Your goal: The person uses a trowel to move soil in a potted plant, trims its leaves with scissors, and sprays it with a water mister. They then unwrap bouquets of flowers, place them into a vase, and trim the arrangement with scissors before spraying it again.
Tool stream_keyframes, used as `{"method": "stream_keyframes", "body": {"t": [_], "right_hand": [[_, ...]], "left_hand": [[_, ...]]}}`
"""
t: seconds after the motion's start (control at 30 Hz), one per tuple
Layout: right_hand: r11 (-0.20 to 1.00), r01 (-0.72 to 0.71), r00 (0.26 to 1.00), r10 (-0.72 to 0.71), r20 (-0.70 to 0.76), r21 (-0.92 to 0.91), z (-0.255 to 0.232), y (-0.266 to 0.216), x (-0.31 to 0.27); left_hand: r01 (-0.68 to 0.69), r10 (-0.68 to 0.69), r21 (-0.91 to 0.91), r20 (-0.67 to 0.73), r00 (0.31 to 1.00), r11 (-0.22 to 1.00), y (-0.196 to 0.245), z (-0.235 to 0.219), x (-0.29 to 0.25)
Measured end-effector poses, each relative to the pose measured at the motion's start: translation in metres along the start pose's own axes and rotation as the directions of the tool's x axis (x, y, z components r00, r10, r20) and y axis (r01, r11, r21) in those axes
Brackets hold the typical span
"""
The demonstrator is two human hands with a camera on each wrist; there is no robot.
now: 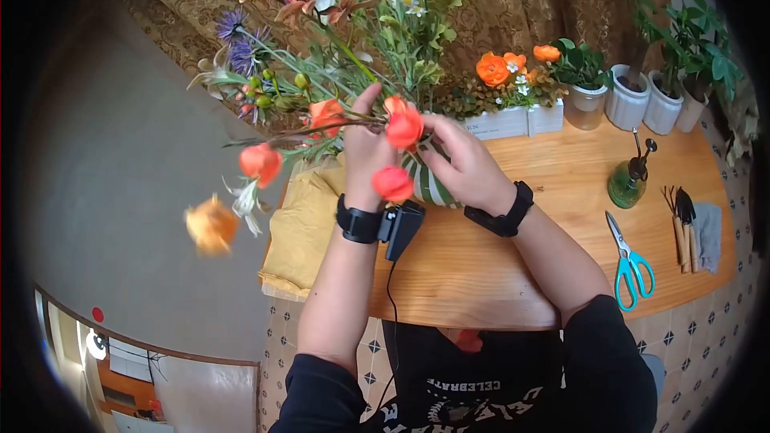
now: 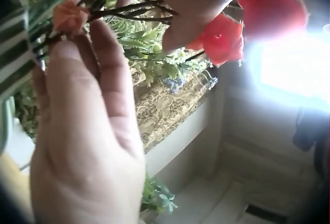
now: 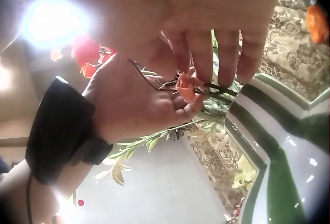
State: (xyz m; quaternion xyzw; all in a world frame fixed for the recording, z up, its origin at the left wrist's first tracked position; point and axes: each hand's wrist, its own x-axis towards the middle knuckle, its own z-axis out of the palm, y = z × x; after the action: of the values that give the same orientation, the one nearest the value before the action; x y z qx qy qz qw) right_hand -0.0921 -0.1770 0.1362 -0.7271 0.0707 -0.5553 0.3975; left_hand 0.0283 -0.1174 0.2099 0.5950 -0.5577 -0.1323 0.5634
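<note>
Dark brown stems bearing coral flowers (image 1: 403, 127) (image 2: 223, 39) cross above the mouth of a green-and-white striped vase (image 1: 431, 183) (image 3: 289, 157). My left hand (image 1: 370, 162) (image 2: 87, 115) (image 3: 136, 100) curls its thumb and fingers round the stems beside a small orange flower (image 2: 70, 17) (image 3: 186, 87). From the other side, my right hand (image 1: 475, 167) (image 2: 196, 2) (image 3: 170, 22) has its fingers bent round the same stems, close to the vase's neck. Its exact contact is partly hidden. A blurred yellow-orange flower (image 1: 212, 226) hangs out at the left.
Tall greenery (image 1: 401, 40) rises behind my hands. Yellow cloth (image 1: 309, 228) lies at the table's left. On the right are a green spray bottle (image 1: 627, 184), teal scissors (image 1: 630, 265), small garden tools (image 1: 684, 228) and a grey cloth (image 1: 707, 236). Potted plants (image 1: 630, 96) line the back.
</note>
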Motion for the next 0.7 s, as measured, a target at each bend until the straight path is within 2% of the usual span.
{"method": "stream_keyframes", "body": {"t": [0.03,0.07,0.1,0.13,0.17,0.2,0.3,0.4,0.5,0.57,0.63,0.67,0.7], "right_hand": [[0.998,-0.025,0.999,0.027,-0.027,0.049,0.0,0.003,0.001],[0.996,0.051,0.998,-0.053,-0.031,-0.076,-0.007,0.004,0.004],[0.99,0.05,0.997,-0.057,-0.046,-0.135,-0.007,0.007,0.004],[0.98,0.05,0.996,-0.063,-0.063,-0.193,-0.006,0.013,0.003],[0.967,0.048,0.994,-0.07,-0.081,-0.249,-0.005,0.017,0.002],[0.981,0.037,0.999,-0.04,-0.013,-0.189,-0.006,0.019,0.002],[0.967,0.086,0.996,-0.084,0.022,-0.24,-0.003,0.018,0.002],[1.0,-0.003,1.0,0.003,0.014,-0.008,-0.001,0.016,0.003],[0.965,-0.125,0.992,0.118,0.045,0.231,-0.002,0.018,0.005],[0.88,-0.205,0.977,0.208,0.04,0.428,-0.001,0.021,0.008],[0.739,-0.273,0.954,0.291,0.074,0.616,-0.002,0.025,0.008],[0.698,-0.24,0.96,0.275,0.057,0.675,0.0,0.022,0.01],[0.731,-0.253,0.958,0.281,0.059,0.634,0.001,0.025,0.009]], "left_hand": [[0.025,-0.026,-0.11,0.0,1.0,0.994,-0.002,0.0,0.001],[0.049,-0.05,-0.218,0.0,0.999,0.975,-0.005,0.0,0.002],[0.068,-0.071,-0.323,0.003,0.997,0.944,-0.007,-0.001,0.004],[0.147,-0.13,-0.339,0.07,0.989,0.929,-0.01,-0.009,0.008],[0.158,-0.143,-0.342,0.067,0.987,0.926,-0.012,-0.012,0.009],[0.169,-0.157,-0.344,0.064,0.986,0.924,-0.015,-0.015,0.01],[0.16,-0.158,-0.403,0.039,0.987,0.901,-0.013,-0.016,0.006],[0.143,-0.148,-0.461,0.027,0.989,0.876,-0.012,-0.018,0.004],[0.131,-0.135,-0.366,0.014,0.991,0.921,-0.019,-0.019,0.009],[0.125,-0.129,-0.344,0.011,0.992,0.931,-0.026,-0.021,0.011],[0.147,-0.162,-0.352,-0.015,0.987,0.924,-0.019,-0.017,0.009],[0.136,-0.154,-0.323,-0.032,0.988,0.937,-0.015,-0.014,0.008],[0.124,-0.145,-0.294,-0.05,0.988,0.948,-0.01,-0.011,0.007]]}}
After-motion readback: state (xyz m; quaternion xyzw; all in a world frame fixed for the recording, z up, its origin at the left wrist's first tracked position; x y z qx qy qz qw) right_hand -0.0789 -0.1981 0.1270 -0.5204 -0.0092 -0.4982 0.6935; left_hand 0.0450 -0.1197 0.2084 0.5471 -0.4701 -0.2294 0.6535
